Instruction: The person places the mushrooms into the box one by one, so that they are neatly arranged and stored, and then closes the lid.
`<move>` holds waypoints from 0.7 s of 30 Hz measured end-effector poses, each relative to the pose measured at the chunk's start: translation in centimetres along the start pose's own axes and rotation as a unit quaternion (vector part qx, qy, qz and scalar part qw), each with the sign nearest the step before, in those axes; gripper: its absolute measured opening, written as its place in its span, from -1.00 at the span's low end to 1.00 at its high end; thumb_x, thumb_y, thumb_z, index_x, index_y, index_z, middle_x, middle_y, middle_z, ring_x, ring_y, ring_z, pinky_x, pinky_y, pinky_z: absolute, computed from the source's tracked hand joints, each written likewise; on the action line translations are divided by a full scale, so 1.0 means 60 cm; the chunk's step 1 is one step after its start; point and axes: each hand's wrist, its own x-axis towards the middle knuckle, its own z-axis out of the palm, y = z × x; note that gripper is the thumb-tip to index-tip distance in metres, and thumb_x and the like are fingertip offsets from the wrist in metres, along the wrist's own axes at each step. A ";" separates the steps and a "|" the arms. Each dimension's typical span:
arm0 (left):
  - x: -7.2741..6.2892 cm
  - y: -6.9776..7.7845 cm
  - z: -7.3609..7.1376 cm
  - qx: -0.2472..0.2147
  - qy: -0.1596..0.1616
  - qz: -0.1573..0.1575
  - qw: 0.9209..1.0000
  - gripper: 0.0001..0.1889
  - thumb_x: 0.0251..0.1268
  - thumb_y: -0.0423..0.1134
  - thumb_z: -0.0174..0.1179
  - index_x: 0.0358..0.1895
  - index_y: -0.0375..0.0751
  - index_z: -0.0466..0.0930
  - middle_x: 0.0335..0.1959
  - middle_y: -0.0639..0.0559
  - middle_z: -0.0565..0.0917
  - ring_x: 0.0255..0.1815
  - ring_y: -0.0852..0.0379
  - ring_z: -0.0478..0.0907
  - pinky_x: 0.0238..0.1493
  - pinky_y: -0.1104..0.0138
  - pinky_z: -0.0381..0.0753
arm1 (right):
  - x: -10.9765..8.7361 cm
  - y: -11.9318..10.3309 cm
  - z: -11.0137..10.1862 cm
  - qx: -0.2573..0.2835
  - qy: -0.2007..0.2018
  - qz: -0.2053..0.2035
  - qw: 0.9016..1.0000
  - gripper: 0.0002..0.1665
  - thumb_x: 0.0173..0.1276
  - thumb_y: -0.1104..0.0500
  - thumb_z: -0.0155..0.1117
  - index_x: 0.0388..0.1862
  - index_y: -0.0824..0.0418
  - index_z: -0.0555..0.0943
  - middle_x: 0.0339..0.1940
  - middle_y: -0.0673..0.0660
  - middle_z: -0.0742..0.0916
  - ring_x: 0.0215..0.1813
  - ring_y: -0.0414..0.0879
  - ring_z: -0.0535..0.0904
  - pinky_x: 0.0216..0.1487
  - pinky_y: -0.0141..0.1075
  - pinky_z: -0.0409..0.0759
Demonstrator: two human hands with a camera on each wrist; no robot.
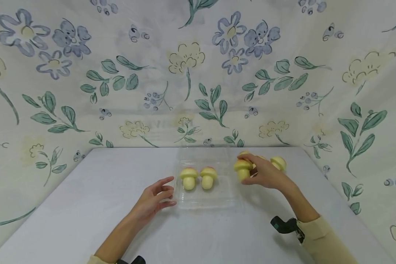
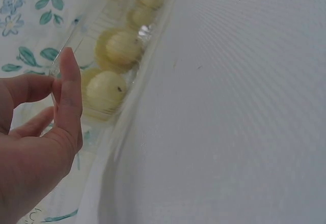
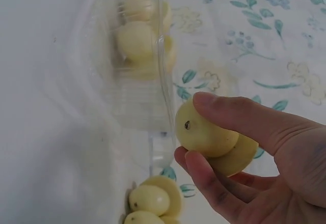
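Observation:
My right hand (image 1: 264, 172) grips a yellow mushroom-shaped piece (image 1: 243, 169) between thumb and fingers, just right of a clear plastic box (image 1: 204, 203). In the right wrist view the rounded stem of this mushroom-shaped piece (image 3: 201, 132) faces the camera, with a small dark mark on it. Two like pieces stand side by side in the box, a left one (image 1: 189, 178) and a right one (image 1: 208, 178), with reddish tops. At the box's left wall is my left hand (image 1: 153, 200), fingers loosely bent; whether they touch the plastic I cannot tell.
More yellow mushroom-shaped pieces (image 1: 278, 163) stand right of the box, partly hidden behind my right hand. The box's clear lid (image 1: 202, 154) lies open toward the back. A white table (image 1: 118, 172) meets a flower-printed cloth (image 1: 184, 91) behind.

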 end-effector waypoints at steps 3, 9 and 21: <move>-0.001 0.000 0.001 -0.002 0.002 0.001 1.000 -0.36 0.37 -0.43 0.11 0.49 -0.28 0.14 -0.13 0.05 0.43 -0.19 0.21 0.48 -0.03 0.27 0.73 | 0.009 -0.006 0.004 0.009 0.000 -0.010 1.000 -0.11 0.09 0.21 0.55 0.39 0.16 0.35 0.29 0.16 0.56 -0.01 -0.02 0.62 -0.05 -0.29 0.72; -0.003 -0.002 0.001 -0.003 0.000 0.001 1.000 -0.35 0.37 -0.43 0.11 0.49 -0.30 0.12 -0.12 0.05 0.44 -0.19 0.21 0.48 -0.03 0.27 0.73 | 0.020 -0.017 0.019 0.022 -0.011 -0.011 1.000 -0.13 0.11 0.21 0.54 0.39 0.20 0.35 0.31 0.17 0.53 0.08 -0.02 0.58 -0.04 -0.33 0.70; -0.003 -0.001 0.003 -0.001 0.000 0.001 1.000 -0.36 0.37 -0.44 0.10 0.49 -0.28 0.14 -0.13 0.05 0.43 -0.18 0.19 0.47 -0.02 0.26 0.73 | 0.038 -0.043 0.033 -0.002 -0.004 0.000 1.000 -0.13 0.10 0.20 0.55 0.38 0.21 0.38 0.19 0.16 0.57 -0.05 -0.08 0.56 -0.07 -0.34 0.67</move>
